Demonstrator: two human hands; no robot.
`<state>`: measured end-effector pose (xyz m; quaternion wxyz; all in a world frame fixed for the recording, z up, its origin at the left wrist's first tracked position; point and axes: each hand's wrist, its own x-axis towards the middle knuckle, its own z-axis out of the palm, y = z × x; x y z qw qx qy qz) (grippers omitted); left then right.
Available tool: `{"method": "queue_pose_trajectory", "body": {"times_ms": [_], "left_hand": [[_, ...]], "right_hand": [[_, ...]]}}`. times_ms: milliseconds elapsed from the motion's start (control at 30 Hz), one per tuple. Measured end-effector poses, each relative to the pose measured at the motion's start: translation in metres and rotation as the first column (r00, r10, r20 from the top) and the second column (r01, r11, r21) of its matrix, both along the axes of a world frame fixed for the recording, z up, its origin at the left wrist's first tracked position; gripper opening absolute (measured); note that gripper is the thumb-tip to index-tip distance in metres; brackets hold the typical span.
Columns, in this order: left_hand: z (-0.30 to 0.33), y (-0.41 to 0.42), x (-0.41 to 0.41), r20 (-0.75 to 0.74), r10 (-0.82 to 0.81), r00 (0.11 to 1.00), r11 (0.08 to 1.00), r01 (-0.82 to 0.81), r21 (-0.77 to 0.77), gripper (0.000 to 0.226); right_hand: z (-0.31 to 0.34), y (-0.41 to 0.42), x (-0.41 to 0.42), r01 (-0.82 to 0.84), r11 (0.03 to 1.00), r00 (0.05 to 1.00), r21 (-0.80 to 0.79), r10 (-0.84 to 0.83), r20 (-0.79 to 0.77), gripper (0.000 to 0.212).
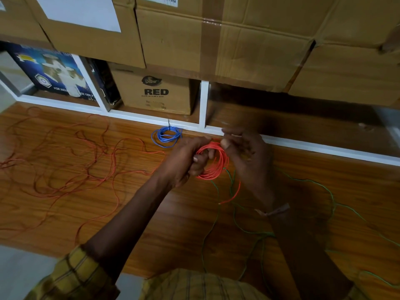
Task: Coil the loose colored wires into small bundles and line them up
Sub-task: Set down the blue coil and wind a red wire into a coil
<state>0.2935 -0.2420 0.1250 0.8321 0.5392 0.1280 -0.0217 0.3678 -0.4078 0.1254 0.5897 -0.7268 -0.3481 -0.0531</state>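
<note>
Left hand (186, 161) reaching in from seven o'clock, forearm bare, fingers curled shut around the near-left side of the red coil (213, 162), thumb tucked inside the loop. Right hand (246, 154) coming in from five o'clock, palm turned toward the coil, thumb and forefinger pinched on the strand at its twelve o'clock edge; remaining fingers spread loosely and blurred, so exact contact there hard to judge. Coil held just above the wooden table (173, 213), near frame centre, a short free red end (232, 195) dangling toward five o'clock.

Part of the coil hidden behind the left fingers. Right wrist in deep shadow — a pale band (273, 211) there, possibly a tied thread.

Loose red wire (71, 165) sprawled over the table at nine o'clock, running up to the left hand. Green wire (259, 234) trailing under the right arm toward four o'clock, cut off by the frame edge. Blue bundle (166, 137) already coiled, lying at eleven o'clock from the hands, against the white shelf frame (203, 105). Cardboard boxes (155, 94) stacked behind — one marked "RED".
</note>
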Motion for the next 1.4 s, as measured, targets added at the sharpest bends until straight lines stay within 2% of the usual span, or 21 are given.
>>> {"method": "queue_pose_trajectory", "body": {"times_ms": [133,267,400,500,633,767,1000,1100,1267,1333,1400], "left_hand": [[0.002,0.003,-0.001,-0.023,-0.012,1.000,0.995,0.009,-0.102,0.048],[-0.002,0.009,-0.003,-0.027,-0.004,1.000,0.970,-0.002,-0.242,0.052],[-0.018,0.011,-0.012,-0.074,0.108,0.991,0.968,-0.122,-0.221,0.050],[-0.036,0.015,-0.024,-0.126,0.117,0.985,0.960,-0.145,-0.238,0.048],[-0.052,0.020,-0.036,-0.183,0.117,0.976,0.957,-0.160,-0.241,0.041],[-0.060,0.020,-0.035,-0.205,0.180,0.962,0.951,-0.223,-0.216,0.038],[-0.066,0.022,-0.030,-0.038,0.257,0.966,0.918,-0.257,-0.304,0.036],[-0.065,0.025,-0.020,0.013,0.299,0.954,0.922,-0.285,-0.263,0.032],[-0.064,0.037,-0.006,0.056,0.348,0.936,0.929,-0.336,-0.156,0.033],[-0.065,0.045,-0.005,0.074,0.354,0.932,0.935,-0.351,-0.051,0.032],[-0.068,0.055,-0.005,0.108,0.341,0.934,0.931,-0.351,0.102,0.029]], "right_hand": [[-0.015,0.002,-0.010,-0.053,0.991,0.995,0.123,0.062,-0.078,0.017],[-0.018,0.007,-0.021,-0.032,0.995,0.995,0.099,0.042,-0.095,0.024],[-0.030,0.014,-0.040,0.021,0.994,0.988,0.106,-0.005,-0.155,0.026],[-0.047,0.018,-0.046,0.000,0.998,0.987,0.055,0.009,-0.161,0.024],[-0.065,0.020,-0.058,-0.014,0.999,0.959,0.037,0.024,-0.282,0.026],[-0.070,0.023,-0.063,-0.004,0.999,0.958,0.043,0.016,-0.288,0.029],[-0.075,0.035,-0.048,0.054,0.998,0.962,0.026,-0.045,-0.270,0.031],[-0.079,0.047,-0.040,0.106,0.993,0.948,0.042,-0.088,-0.307,0.030],[-0.085,0.060,-0.030,0.114,0.994,0.962,-0.001,-0.110,-0.249,0.031],[-0.088,0.063,-0.024,0.071,0.997,0.958,-0.026,-0.076,-0.276,0.029],[-0.092,0.064,-0.014,0.015,1.000,0.918,-0.027,-0.025,-0.395,0.029]]}}
